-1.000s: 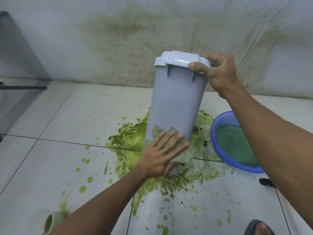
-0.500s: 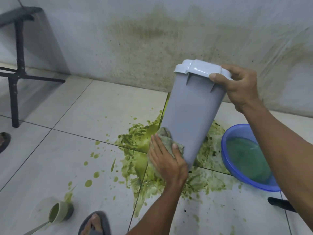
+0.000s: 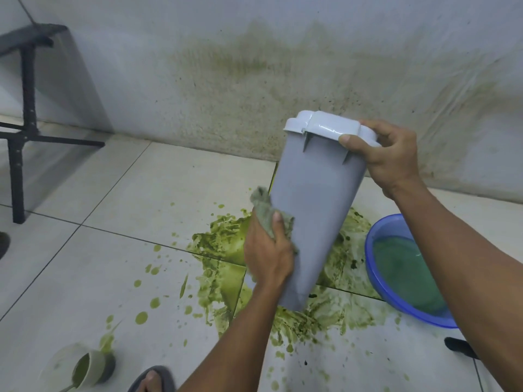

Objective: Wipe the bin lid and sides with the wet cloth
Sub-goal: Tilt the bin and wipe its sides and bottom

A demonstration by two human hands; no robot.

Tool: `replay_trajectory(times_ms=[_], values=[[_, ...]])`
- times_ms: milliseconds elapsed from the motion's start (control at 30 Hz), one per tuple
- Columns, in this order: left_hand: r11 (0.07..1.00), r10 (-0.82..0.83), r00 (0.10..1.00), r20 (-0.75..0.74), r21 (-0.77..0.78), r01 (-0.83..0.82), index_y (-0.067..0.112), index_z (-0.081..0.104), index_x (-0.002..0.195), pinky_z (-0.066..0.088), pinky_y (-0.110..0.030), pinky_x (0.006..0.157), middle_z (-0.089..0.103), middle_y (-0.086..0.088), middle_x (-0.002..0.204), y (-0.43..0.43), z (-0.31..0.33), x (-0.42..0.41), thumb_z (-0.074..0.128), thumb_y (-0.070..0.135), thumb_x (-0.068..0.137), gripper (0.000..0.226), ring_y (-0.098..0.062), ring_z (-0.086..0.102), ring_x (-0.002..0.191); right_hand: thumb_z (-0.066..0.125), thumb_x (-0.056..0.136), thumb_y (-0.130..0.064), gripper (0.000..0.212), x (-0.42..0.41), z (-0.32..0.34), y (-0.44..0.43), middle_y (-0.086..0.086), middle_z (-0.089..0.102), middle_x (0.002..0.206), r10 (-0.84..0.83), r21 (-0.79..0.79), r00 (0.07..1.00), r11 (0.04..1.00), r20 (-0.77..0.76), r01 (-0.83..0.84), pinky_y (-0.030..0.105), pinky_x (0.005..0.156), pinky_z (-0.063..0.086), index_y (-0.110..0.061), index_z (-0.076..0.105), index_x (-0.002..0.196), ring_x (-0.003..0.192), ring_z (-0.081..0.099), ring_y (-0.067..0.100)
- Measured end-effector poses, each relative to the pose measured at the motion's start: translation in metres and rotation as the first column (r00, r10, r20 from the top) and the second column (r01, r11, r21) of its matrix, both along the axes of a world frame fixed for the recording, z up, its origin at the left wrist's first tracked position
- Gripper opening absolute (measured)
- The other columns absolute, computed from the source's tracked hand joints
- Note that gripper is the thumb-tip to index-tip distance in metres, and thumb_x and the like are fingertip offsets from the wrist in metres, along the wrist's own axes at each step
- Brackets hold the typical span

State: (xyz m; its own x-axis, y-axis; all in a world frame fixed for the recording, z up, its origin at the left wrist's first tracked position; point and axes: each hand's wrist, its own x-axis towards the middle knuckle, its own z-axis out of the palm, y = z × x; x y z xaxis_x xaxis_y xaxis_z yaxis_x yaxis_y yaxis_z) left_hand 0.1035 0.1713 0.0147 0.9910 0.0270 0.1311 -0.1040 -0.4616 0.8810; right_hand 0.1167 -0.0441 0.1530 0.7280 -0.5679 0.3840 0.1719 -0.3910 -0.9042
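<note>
The grey bin (image 3: 317,210) leans tilted, its lid (image 3: 325,127) up toward the wall and its base low over the green spill (image 3: 223,241) on the floor. The right hand (image 3: 387,157) grips the lid end, fingers (image 3: 376,127) curled over the far rim and thumb on the near edge. Below them, the left hand (image 3: 268,256) bunches the wet cloth (image 3: 264,210) in curled fingers (image 3: 278,224) and holds it against the bin's left side. A blue basin (image 3: 370,250) of water sits just right of the bin's base.

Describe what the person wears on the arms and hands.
Nothing shows. The left hand and right hand are ungloved, with no rings or watch in view, and no sleeve reaches into the frame.
</note>
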Motion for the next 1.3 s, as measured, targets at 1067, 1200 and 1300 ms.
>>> replay_trajectory(times_ms=[1067,1200,1300], values=[[0.994,0.107,0.993,-0.047,-0.002,-0.107,0.021,0.045,0.149,0.036,-0.052,0.114,0.056,-0.005,0.145,-0.015,0.017,-0.006,0.031,0.057,0.102,0.062,-0.027,0.050,0.135,0.088,0.059,-0.050,0.054,-0.005,-0.001,0.002,-0.005,0.075,0.102,-0.010,0.056,1.000,0.998,-0.030,0.012,0.026,0.074,0.057,-0.017,0.078,0.101,0.091,0.069,0.009],[0.974,-0.126,0.964,0.233,0.216,0.075,0.017,0.015,0.163,0.012,-0.049,0.126,0.016,-0.004,0.170,-0.058,0.062,0.017,0.031,0.050,0.105,0.069,-0.026,0.013,0.157,0.088,0.060,-0.048,0.057,-0.005,-0.001,0.001,-0.004,0.075,0.101,-0.019,0.051,1.000,0.998,-0.020,0.020,0.028,0.075,0.058,-0.013,0.078,0.103,0.089,0.069,0.007],[0.836,-0.453,0.756,0.472,0.520,0.176,0.014,0.018,0.162,0.007,-0.054,0.126,0.007,-0.008,0.170,-0.054,0.047,0.012,0.041,0.046,0.104,0.071,-0.036,0.003,0.157,0.088,0.058,-0.049,0.059,-0.006,-0.002,-0.002,-0.002,0.074,0.100,-0.024,0.067,1.000,0.997,-0.011,0.024,0.028,0.074,0.057,-0.011,0.078,0.102,0.087,0.068,0.008]])
